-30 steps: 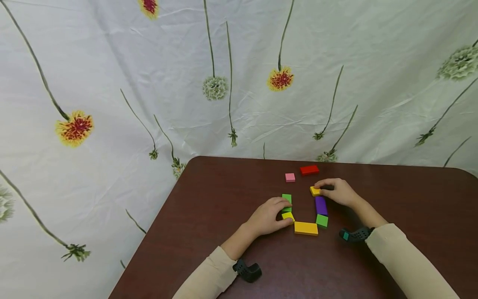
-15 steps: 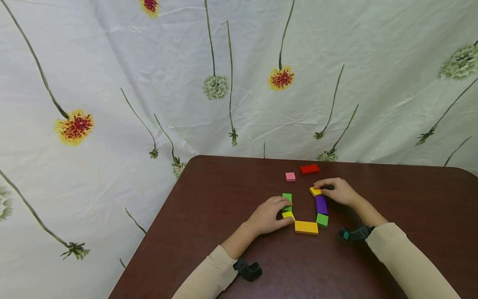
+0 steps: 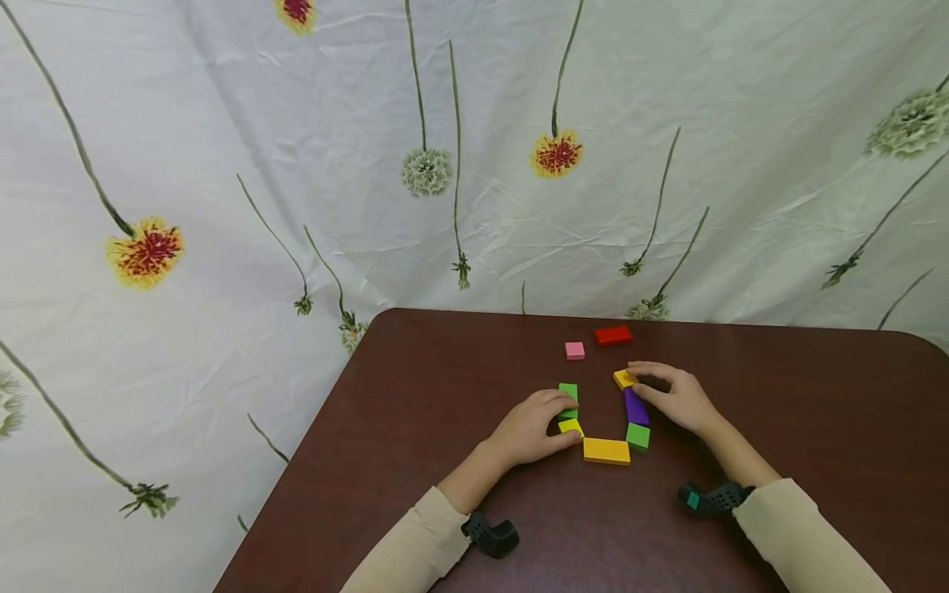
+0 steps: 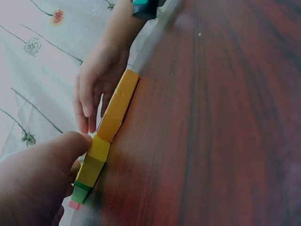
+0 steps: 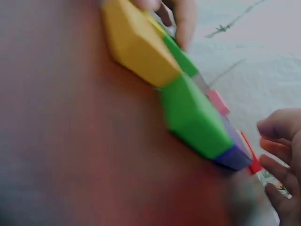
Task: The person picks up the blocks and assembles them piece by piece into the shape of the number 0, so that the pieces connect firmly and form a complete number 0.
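My left hand (image 3: 528, 430) curves around the small yellow block (image 3: 571, 427), thumb at its near edge. Its fingertips lie over the green block (image 3: 568, 389) just behind, partly hiding it. In the left wrist view the thumb touches the row beside the yellow block (image 4: 99, 149). My right hand (image 3: 676, 397) hovers at the small orange-yellow block (image 3: 624, 379) and purple block (image 3: 636, 407), fingers spread. The right wrist view shows a gap between these fingers and the purple block (image 5: 233, 157). A long orange-yellow block (image 3: 606, 451) and a green block (image 3: 638, 436) continue the U-shaped outline.
A pink block (image 3: 574, 351) and a red block (image 3: 613, 335) lie farther back on the dark brown table (image 3: 460, 354). Behind the table's far edge hangs a flower-print cloth (image 3: 489, 206). Each wrist wears a dark strap device.
My right hand has drawn slightly back toward me and right, its fingers loosening from the small orange-yellow block at the far end. The left hand and the blocks stay in place.
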`<state>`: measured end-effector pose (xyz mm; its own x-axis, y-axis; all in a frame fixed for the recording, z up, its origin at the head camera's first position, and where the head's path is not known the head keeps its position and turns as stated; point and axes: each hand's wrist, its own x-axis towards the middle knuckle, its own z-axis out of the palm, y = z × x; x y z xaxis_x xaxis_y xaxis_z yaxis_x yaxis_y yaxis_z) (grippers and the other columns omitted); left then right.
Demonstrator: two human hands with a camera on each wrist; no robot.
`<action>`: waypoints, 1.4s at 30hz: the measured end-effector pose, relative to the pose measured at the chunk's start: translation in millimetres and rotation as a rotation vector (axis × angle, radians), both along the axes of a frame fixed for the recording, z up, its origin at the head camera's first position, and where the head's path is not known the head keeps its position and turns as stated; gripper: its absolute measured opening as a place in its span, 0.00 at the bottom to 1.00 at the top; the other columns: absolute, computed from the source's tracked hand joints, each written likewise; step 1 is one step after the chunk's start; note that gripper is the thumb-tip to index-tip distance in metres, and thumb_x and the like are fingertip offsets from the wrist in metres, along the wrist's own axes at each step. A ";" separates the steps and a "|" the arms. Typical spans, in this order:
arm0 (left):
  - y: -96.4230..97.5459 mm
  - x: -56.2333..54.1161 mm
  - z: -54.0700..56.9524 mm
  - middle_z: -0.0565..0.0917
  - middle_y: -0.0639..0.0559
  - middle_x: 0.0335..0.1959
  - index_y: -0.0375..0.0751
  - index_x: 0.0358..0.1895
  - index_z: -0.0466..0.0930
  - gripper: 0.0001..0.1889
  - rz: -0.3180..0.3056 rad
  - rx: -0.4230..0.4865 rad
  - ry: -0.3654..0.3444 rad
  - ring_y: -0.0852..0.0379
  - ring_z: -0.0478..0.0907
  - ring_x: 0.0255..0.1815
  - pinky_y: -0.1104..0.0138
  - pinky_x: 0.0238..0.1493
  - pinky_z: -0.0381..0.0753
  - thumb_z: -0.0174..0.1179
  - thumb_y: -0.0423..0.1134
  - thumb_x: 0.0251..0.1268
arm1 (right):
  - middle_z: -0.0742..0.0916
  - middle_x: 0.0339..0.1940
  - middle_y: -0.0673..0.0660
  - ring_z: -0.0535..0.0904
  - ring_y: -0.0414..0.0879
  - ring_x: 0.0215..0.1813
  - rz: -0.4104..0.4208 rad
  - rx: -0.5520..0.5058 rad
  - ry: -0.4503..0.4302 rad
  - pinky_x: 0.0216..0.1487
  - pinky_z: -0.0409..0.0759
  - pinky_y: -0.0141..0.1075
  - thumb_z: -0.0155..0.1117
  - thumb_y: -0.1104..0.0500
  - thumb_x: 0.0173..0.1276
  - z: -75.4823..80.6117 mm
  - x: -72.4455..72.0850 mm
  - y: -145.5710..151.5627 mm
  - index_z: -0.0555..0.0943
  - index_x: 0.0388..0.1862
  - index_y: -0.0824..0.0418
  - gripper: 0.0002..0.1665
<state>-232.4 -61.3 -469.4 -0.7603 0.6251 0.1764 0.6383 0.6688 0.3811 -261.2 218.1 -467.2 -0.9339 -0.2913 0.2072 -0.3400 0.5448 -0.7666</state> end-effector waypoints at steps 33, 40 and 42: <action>6.7 -28.2 13.2 0.80 0.51 0.55 0.42 0.56 0.81 0.19 0.037 0.116 -0.012 0.54 0.74 0.58 0.63 0.61 0.72 0.59 0.49 0.69 | 0.81 0.61 0.63 0.72 0.62 0.64 -0.071 0.017 0.125 0.63 0.66 0.60 0.63 0.59 0.70 -29.2 15.5 -2.5 0.82 0.56 0.66 0.18; 18.8 -73.3 20.1 0.80 0.48 0.56 0.39 0.57 0.80 0.18 0.174 0.146 -0.010 0.51 0.75 0.58 0.61 0.62 0.72 0.60 0.43 0.69 | 0.81 0.61 0.63 0.73 0.62 0.64 -0.064 0.018 0.118 0.63 0.67 0.60 0.64 0.59 0.70 -26.3 12.9 -4.8 0.82 0.56 0.65 0.18; 24.2 -84.8 18.9 0.80 0.48 0.55 0.39 0.56 0.80 0.17 0.212 0.143 -0.014 0.52 0.75 0.57 0.62 0.62 0.72 0.61 0.42 0.68 | 0.80 0.61 0.63 0.72 0.62 0.64 -0.063 0.021 0.110 0.63 0.67 0.60 0.63 0.58 0.70 -25.9 12.0 -5.2 0.82 0.57 0.64 0.19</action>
